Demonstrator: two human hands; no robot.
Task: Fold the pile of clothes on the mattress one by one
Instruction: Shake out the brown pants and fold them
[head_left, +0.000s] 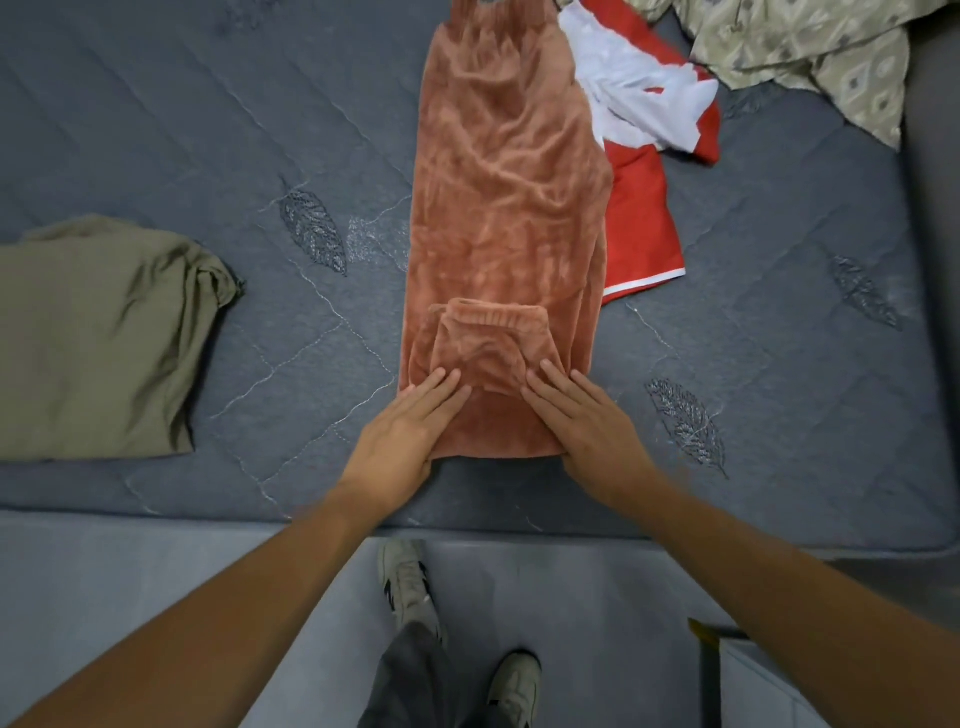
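Note:
Rust-pink velvet trousers (506, 197) lie lengthwise on the grey quilted mattress (182, 130), waistband at the far end. Their near end is folded back, so the gathered cuffs (493, 317) rest on top of the legs. My left hand (408, 428) lies flat with straight fingers on the left side of this fold. My right hand (587, 415) presses flat on the right side. Both hands sit at the near folded edge.
A folded olive garment (98, 338) lies at the left. A red and white garment (644, 171) sits partly under the trousers' right side. A beige patterned shirt (810, 47) is crumpled at the far right. The mattress edge (467, 525) runs near my feet.

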